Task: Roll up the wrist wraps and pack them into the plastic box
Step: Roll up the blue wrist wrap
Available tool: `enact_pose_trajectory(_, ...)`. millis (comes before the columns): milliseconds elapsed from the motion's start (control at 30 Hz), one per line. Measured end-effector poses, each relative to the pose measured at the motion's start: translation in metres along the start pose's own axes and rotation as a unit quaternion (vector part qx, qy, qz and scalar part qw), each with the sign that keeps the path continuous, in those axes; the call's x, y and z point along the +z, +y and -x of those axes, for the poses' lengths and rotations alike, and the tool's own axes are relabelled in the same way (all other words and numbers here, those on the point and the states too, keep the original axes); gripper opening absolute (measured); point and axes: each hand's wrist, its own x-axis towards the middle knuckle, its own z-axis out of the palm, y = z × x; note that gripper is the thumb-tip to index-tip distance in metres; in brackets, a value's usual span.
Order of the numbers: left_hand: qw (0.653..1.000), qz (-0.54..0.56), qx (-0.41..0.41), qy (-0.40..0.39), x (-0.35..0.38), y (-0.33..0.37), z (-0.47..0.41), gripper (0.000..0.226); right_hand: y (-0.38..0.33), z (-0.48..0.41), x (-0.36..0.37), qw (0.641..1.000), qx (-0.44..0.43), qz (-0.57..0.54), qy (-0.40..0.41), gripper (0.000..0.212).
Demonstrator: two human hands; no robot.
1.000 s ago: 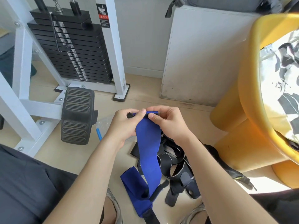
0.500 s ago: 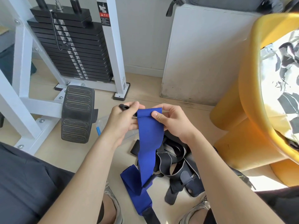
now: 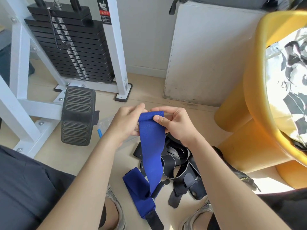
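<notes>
We see both hands meet on the top end of a blue wrist wrap (image 3: pixel 152 146), held up off the floor. The right hand (image 3: pixel 177 126) pinches that end, its thumb pressed on the front of the folded-over top edge and its fingers curled behind. The left hand (image 3: pixel 125 125) grips the same end from the other side, fingers bent round behind the cloth. The fold at the grip is only a first turn; nothing we could call a roll.

Below the grip the blue band hangs flat and straight, then doubles back on the floor (image 3: pixel 69 156) toward us, ending in a black tab between the two shoes. We cannot tell whether that lower blue stretch is the same wrap or a second one.

Just below and right of the grip lies a loose heap of black wraps (image 3: pixel 180 165), tangled and unrolled. Left of the grip, mostly hidden behind the left hand, sits a clear plastic container (image 3: pixel 106 121) with a blue strip along it; we cannot make out its shape.

Further left of the grip stands a ribbed black foot plate (image 3: pixel 78 115), with a weight stack (image 3: pixel 69 47) beyond it. Well to the right is a yellow stool (image 3: pixel 255 100).
</notes>
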Motion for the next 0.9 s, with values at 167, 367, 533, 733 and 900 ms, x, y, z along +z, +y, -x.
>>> enact_pose_trajectory(167,0.995,-0.035,0.026,-0.090,-0.012,-0.010,-0.002,0.034,-0.001,0.002,-0.002,0.999,0.023,-0.041,-0.018,0.021)
enact_pose_trajectory(367,0.992,-0.029,0.115,-0.047,-0.010,-0.015,-0.003,0.017,-0.010,-0.001,0.006,0.998,0.042,-0.034,-0.022,0.019)
enact_pose_trajectory(533,0.982,-0.101,0.157,0.005,-0.008,-0.014,-0.003,0.010,-0.015,0.000,0.008,0.999,0.028,-0.042,-0.015,0.017)
enact_pose_trajectory(733,0.958,-0.220,0.178,0.042,-0.005,-0.009,-0.003,0.024,-0.016,-0.001,0.004,0.999,0.019,-0.035,-0.020,0.019)
enact_pose_trajectory(900,0.955,-0.230,0.174,0.073,0.006,-0.008,0.000,0.037,-0.015,-0.003,0.006,1.000,-0.014,-0.001,0.009,0.017)
